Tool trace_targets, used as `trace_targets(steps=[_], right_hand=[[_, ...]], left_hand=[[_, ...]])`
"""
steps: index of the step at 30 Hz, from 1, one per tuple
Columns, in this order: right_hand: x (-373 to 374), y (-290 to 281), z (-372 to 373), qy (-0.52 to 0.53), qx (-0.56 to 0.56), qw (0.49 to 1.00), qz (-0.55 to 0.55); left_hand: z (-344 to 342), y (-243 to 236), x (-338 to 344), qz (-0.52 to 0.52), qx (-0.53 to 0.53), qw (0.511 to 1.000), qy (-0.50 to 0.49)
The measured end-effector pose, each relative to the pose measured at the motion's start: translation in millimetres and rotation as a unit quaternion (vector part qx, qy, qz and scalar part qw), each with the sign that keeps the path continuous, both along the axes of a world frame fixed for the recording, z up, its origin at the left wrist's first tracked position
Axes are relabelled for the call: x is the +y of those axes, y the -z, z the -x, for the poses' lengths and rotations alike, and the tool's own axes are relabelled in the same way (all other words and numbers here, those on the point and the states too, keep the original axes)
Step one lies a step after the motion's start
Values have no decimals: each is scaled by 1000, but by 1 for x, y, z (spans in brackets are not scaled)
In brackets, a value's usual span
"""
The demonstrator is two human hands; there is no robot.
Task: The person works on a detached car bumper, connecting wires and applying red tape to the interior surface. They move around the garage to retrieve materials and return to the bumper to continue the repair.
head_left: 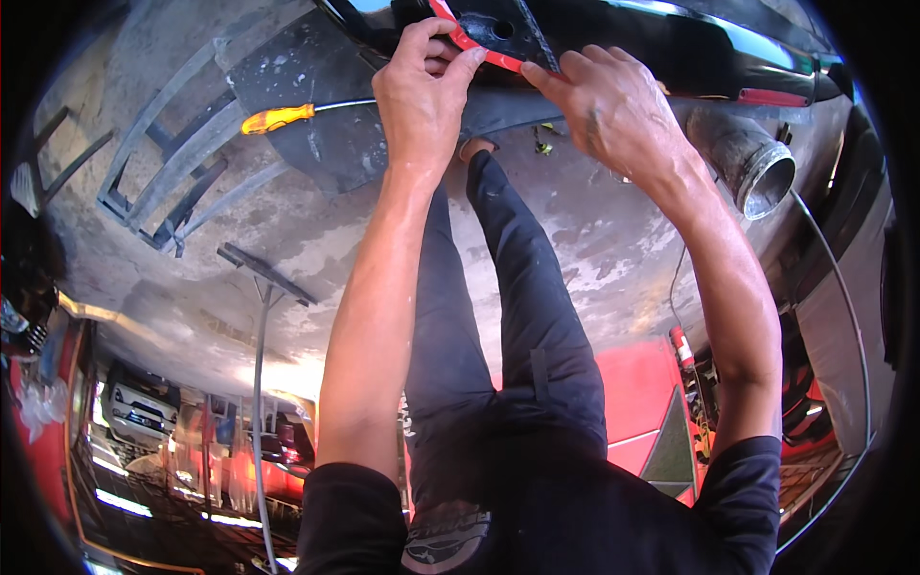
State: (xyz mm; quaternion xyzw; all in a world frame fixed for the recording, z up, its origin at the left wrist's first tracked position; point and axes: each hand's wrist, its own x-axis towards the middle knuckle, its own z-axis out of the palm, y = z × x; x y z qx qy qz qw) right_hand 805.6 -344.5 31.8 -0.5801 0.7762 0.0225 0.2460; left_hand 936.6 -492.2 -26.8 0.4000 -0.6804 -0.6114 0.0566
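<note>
A narrow red strip of tape (503,60) runs along a glossy black panel (632,48), which looks like a car bumper, at the far side. My left hand (422,91) pinches the strip between thumb and fingertips, near a round hole in the panel. On the strip's right end sits the index finger of my right hand (613,110), its other fingers curled in. The right thumb is mostly hidden. Left of my left hand lies a screwdriver (278,119) with a yellow handle, its shaft pointing toward that wrist.
A grey metal frame (144,177) stands on the left side of the stained floor. Nearer is a T-topped stand (268,273). At the right lies an open-ended metal cylinder (767,177), with a cable (843,287) running past it. A red panel (637,393) is beside my legs.
</note>
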Motion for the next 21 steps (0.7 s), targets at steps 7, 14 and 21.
trace_targets(steps=[7, 14, 21], right_hand=[[1, 0, 8, -15, -6, 1000, 16], [2, 8, 0, -8, -9, 1000, 27], [6, 11, -1, 6, -8, 999, 44]], left_hand=[[2, 5, 4, 36, 4, 999, 8], [2, 7, 7, 40, -3, 999, -6], [5, -1, 8, 29, -21, 999, 16]])
